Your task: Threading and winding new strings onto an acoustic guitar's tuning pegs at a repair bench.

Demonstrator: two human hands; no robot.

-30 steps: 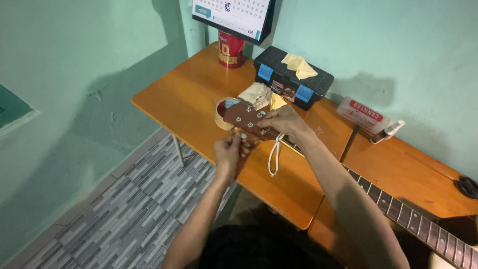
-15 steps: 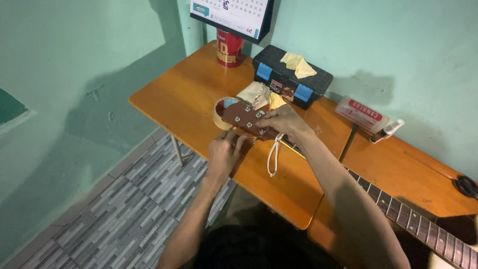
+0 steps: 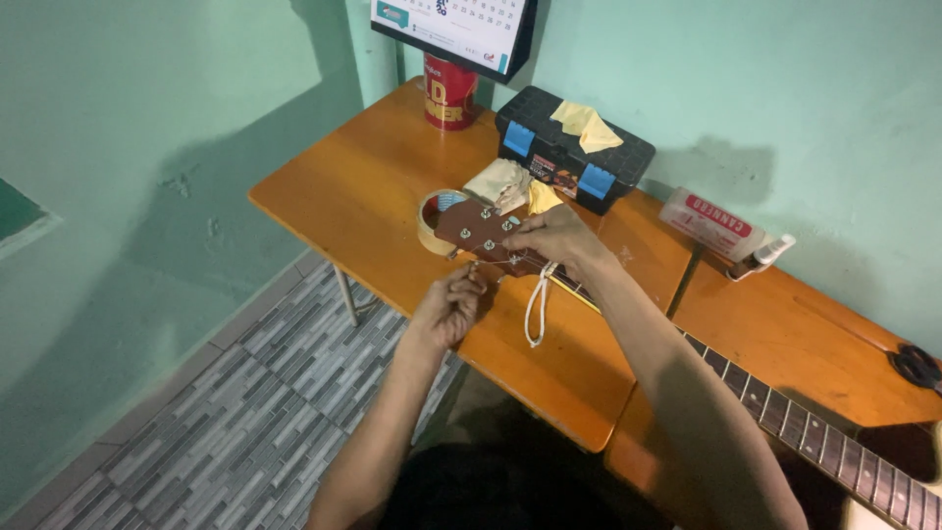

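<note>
Left hand (image 3: 449, 306) rose to headstock (image 3: 478, 229), pinching tuner | right hand (image 3: 551, 236) grips headstock

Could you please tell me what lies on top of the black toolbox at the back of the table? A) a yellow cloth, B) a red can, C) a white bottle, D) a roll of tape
A: a yellow cloth lies crumpled on the lid of the toolbox, while the tape roll sits on the table by the guitar headstock and the red can stands beside the box.

Glossy wooden table (image 3: 392, 196), brown wooden headstock (image 3: 471, 228)
</note>
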